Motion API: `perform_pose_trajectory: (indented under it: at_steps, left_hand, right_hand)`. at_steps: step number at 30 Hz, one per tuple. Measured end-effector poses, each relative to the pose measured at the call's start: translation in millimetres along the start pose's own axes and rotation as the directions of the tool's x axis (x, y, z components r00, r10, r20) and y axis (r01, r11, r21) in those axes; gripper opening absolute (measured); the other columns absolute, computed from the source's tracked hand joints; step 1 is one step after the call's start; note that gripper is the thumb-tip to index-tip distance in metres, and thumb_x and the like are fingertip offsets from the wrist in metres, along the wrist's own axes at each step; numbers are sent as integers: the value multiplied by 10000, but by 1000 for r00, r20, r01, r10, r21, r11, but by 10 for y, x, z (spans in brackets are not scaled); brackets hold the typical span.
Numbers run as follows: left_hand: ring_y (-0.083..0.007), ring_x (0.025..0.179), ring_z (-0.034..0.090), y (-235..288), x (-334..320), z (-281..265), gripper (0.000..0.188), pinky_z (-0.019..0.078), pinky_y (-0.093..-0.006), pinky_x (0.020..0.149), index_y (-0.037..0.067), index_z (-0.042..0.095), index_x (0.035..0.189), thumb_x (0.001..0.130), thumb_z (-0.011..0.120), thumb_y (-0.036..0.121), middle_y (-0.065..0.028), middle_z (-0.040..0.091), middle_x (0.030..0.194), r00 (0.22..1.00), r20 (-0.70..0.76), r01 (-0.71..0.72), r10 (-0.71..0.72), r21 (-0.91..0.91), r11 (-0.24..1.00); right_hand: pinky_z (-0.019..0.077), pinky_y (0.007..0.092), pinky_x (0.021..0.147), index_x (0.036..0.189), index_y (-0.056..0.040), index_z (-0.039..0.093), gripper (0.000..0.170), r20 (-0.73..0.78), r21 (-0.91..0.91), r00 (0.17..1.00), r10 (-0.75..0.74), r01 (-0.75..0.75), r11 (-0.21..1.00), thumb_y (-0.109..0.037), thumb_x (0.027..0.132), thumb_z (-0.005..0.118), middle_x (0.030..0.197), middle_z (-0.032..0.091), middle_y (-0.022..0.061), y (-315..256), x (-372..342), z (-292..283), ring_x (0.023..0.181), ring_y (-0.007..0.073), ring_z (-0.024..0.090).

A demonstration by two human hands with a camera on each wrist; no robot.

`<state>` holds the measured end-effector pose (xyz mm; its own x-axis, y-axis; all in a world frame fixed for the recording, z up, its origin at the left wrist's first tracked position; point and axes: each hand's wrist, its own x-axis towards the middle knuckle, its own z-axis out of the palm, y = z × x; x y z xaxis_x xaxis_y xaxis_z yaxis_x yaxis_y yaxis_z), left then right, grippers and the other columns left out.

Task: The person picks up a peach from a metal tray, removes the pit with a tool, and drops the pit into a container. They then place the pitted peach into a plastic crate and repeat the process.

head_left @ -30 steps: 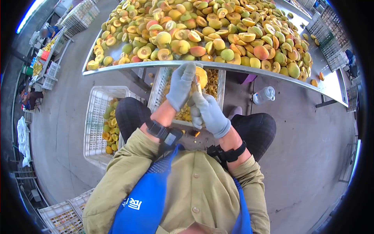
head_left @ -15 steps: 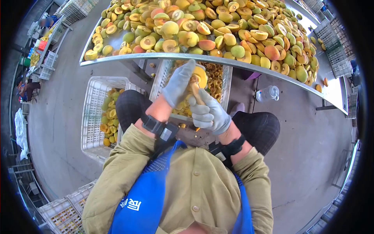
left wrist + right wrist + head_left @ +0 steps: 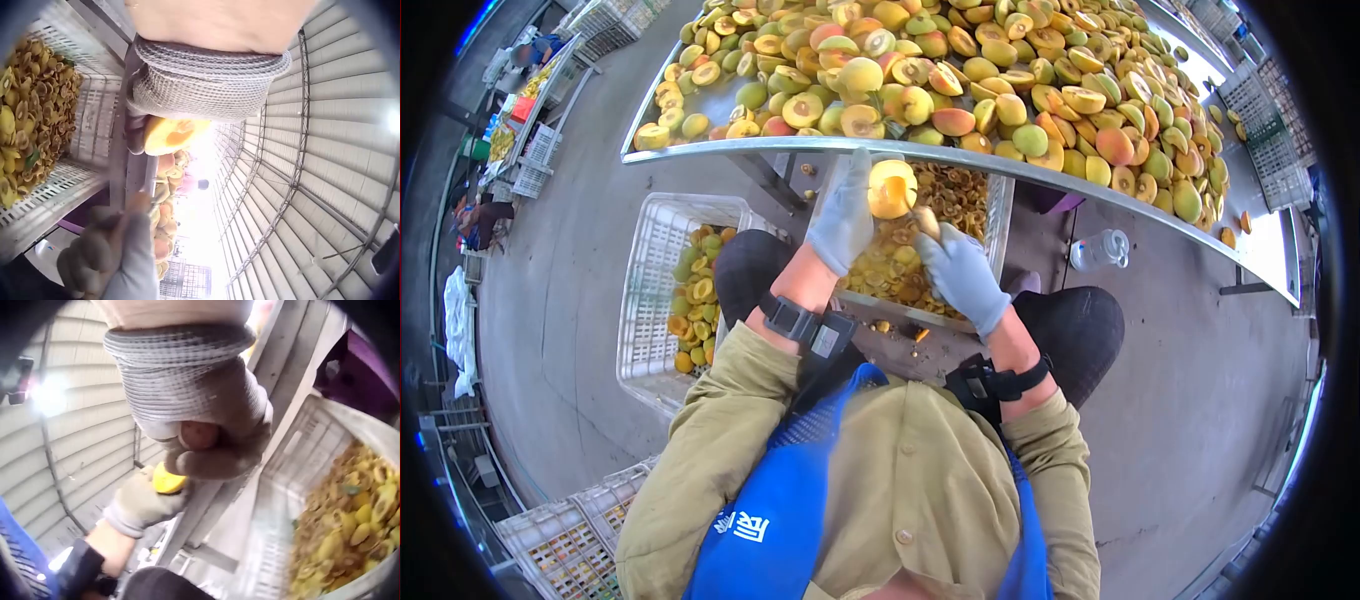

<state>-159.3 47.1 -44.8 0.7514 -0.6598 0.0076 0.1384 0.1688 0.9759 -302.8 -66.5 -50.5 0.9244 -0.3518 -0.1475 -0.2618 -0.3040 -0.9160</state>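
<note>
My gloved left hand (image 3: 843,225) holds a yellow peach half (image 3: 892,190), its cut face turned up and a darker orange hollow in its middle. To the right of the fruit, my gloved right hand (image 3: 962,270) grips a tool by its wooden handle (image 3: 925,222). The handle's round butt (image 3: 200,434) shows in the right wrist view; the tool's working end is not clear. In the left wrist view the peach half (image 3: 172,136) sits below the glove cuff, and the right hand (image 3: 94,256) with the tool is apart from it.
A metal table (image 3: 730,148) heaped with halved peaches (image 3: 960,90) lies ahead. Beneath the hands stands a white crate (image 3: 997,240) of pits and scraps. Another crate (image 3: 640,330) with peach halves is by the left knee. A clear plastic jug (image 3: 1100,250) rests on the floor at right.
The tool was at the peach half's cut face; my right hand has since drawn it away to the right. The fruit has tilted, and its hollow now shows.
</note>
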Motion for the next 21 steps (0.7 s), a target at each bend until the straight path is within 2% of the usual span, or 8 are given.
perform_pose_trajectory:
  at_steps: [2, 3, 4, 10, 12, 14, 18, 21]
  left_hand:
    - [-138, 911, 578, 13, -18, 43, 513, 464, -268, 821, 18, 532, 1137, 960, 333, 457, -70, 590, 1046, 1000, 19, 3, -3, 19, 1000]
    - [-134, 918, 582, 29, -36, 77, 523, 457, -267, 838, 24, 537, 1150, 946, 374, 477, -65, 597, 1051, 1000, 28, 3, -4, 26, 1000]
    - [-133, 939, 573, 47, -54, 128, 476, 451, -265, 842, 24, 547, 1140, 939, 430, 439, -67, 596, 1050, 996, 16, 91, -89, -201, 975]
    - [-161, 913, 590, 22, 5, 85, 405, 478, -275, 800, 9, 537, 1145, 940, 466, 351, -74, 600, 1032, 989, -144, 10, -41, -211, 977]
    - [-178, 890, 599, 11, 16, -70, 370, 495, -298, 776, -1, 537, 1138, 932, 476, 300, -79, 602, 1018, 918, -175, -304, 357, 267, 914]
    - [-161, 866, 592, 176, -44, -363, 344, 485, -281, 768, 2, 564, 1091, 938, 459, 291, -76, 610, 996, 824, -141, -425, 549, 488, 763]
    - [-166, 964, 563, 574, -583, -1536, 366, 456, -267, 831, -6, 566, 1117, 947, 432, 290, -100, 591, 1055, 832, -402, -123, 383, 539, 833]
    - [-191, 1037, 537, 620, -703, -1910, 374, 446, -292, 864, -10, 540, 1170, 915, 499, 260, -126, 567, 1118, 761, -340, 66, 552, 888, 456]
  right_hand:
    - [443, 445, 611, 823, 33, 523, 324, 49, -59, 999, -3, 6, 998, -284, 892, 514, 680, 570, 242, -193, 5, 49, 680, 403, 574]
    - [443, 449, 614, 824, 30, 523, 320, 27, -103, 998, -54, 57, 993, -282, 894, 512, 693, 575, 245, -201, 16, 79, 692, 405, 576]
    - [442, 453, 617, 825, 28, 523, 316, 8, -148, 995, -104, 104, 983, -280, 895, 509, 705, 579, 248, -190, 32, 101, 704, 407, 578]
    - [451, 473, 643, 867, 0, 514, 343, -41, -523, 990, -135, 94, 847, -340, 901, 481, 753, 603, 236, -128, -91, -30, 725, 405, 589]
    - [441, 486, 619, 852, -12, 500, 346, -104, -532, 982, -160, 81, 843, -353, 906, 477, 724, 597, 227, -123, -135, -72, 713, 417, 581]
    - [441, 483, 618, 850, -16, 498, 347, -86, -557, 986, -141, 70, 828, -358, 906, 478, 729, 597, 227, -34, -166, -115, 714, 414, 582]
    - [454, 478, 682, 872, -20, 513, 375, -77, -501, 996, -48, 3, 865, -387, 904, 448, 779, 618, 226, 77, -178, -225, 757, 402, 596]
    - [450, 482, 679, 858, -19, 503, 374, -57, -449, 997, -53, 21, 893, -384, 911, 440, 766, 615, 228, 145, -97, -171, 755, 405, 592]
